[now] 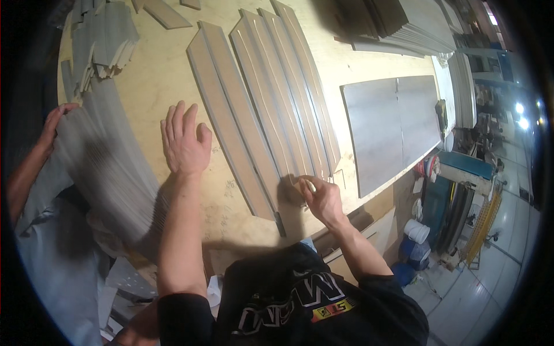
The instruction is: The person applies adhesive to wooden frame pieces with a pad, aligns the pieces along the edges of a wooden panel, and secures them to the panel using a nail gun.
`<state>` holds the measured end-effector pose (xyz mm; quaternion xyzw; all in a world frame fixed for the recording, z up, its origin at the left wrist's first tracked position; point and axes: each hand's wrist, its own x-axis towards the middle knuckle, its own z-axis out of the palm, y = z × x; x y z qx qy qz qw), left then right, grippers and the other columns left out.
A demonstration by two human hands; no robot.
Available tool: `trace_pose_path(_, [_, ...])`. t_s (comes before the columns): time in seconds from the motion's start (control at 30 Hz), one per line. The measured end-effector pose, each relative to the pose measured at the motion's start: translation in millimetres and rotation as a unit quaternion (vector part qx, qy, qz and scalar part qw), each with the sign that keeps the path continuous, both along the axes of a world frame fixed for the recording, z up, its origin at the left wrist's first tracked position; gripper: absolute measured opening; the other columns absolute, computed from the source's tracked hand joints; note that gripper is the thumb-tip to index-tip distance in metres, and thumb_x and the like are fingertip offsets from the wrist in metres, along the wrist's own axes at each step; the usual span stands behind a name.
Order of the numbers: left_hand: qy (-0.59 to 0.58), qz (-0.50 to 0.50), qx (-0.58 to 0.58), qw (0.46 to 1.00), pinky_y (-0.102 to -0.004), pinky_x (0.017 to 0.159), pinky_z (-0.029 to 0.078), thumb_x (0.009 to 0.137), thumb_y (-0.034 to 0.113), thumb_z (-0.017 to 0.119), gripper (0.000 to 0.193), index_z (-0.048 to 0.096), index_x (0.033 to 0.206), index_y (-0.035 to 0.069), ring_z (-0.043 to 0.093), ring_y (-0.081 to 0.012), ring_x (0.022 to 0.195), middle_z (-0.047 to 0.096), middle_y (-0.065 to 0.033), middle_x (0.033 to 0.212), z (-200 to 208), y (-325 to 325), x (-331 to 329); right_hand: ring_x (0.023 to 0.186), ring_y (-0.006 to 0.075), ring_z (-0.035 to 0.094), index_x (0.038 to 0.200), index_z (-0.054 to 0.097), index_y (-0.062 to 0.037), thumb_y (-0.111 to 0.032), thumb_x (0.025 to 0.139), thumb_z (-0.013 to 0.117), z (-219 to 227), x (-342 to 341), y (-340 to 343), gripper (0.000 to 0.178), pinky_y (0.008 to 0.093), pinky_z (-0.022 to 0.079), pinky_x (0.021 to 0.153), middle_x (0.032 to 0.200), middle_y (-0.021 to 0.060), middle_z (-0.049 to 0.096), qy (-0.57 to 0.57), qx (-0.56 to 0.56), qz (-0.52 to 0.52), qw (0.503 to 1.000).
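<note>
- Locate the brown-faced strips (pixel 214 98) across the middle of the worktop (pixel 164 69), side by side, with pointed ends toward the far edge and opposite ends toward the near edge.
- Find the left hand (pixel 187 141) palm down at the worktop, just left of the strips, with fingers spread wide and holding nothing.
- Find the right hand (pixel 324 202) at the near ends of the strips, with fingers drawn narrow around a small pale object (pixel 312 187); cannot tell its full shape.
- Judge the strips light and fairly stiff, with some likely flex along the length; treat the pointed tips as fragile.
- Take hold by the long grey edges around mid-length, clear of the cream lines (pixel 268 104); treat these as possibly wet and slippery.
- Note matt, fibreboard-like brown faces, grey edging and thin lengthwise cream lines on the right-hand strips.
- Compare with the fanned grey stack (pixel 109 150) at the left edge, thin-layered and smooth-looking, with a co-worker's hand (pixel 55 124) at its far-left corner.
- Note flat grey boards (pixel 375 121) near the right edge, divided by a straight seam, and dark stacked boards (pixel 407 26) toward the far right corner.
</note>
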<state>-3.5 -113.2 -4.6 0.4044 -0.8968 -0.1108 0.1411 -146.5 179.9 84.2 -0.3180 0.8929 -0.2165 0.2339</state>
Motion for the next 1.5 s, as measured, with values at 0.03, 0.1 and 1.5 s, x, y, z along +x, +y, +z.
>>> trace_pose_path(0.03, [0.003, -0.001, -0.001, 1.0, -0.0526, 0.124, 0.028, 0.099, 0.025, 0.056, 0.047, 0.053, 0.145, 0.017, 0.037, -0.0298, 0.148, 0.045, -0.0089, 0.155, -0.2, 0.2, 0.7, 0.061, 0.0321, 0.072, 0.103, 0.077, -0.0053, -0.024, 0.098, 0.069, 0.6, 3.4, 5.5, 0.021, 0.038, 0.057, 0.056, 0.073, 0.0204, 0.071, 0.006, 0.01, 0.005, 1.0])
trace_pose_path(0.1, [0.003, -0.004, -0.002, 1.0, -0.0529, 0.124, 0.028, 0.099, 0.025, 0.056, 0.047, 0.053, 0.145, 0.017, 0.037, -0.0298, 0.148, 0.046, -0.009, 0.154, -0.3, 0.7, 1.1, 0.062, 0.0325, 0.072, 0.103, 0.077, -0.0057, -0.024, 0.097, 0.069, -0.1, 10.2, 17.0, 0.021, 0.0379, 0.057, 0.056, 0.074, 0.02, 0.071, 0.01, 0.023, 0.008, 1.0])
trace_pose_path(1.5, [0.036, 0.014, 0.036, 0.999, -0.0525, 0.123, 0.03, 0.088, 0.024, 0.064, 0.05, 0.061, 0.136, 0.015, 0.04, -0.0317, 0.144, 0.048, -0.0099, 0.151, 7.8, -9.5, 1.0, 0.061, 0.0333, 0.063, 0.105, 0.074, -0.002, -0.039, 0.099, 0.062, -51.0, -134.2, -377.2, 0.039, 0.0415, 0.05, 0.062, 0.068, 0.0203, 0.065, 0.044, -0.207, 0.062, 0.975])
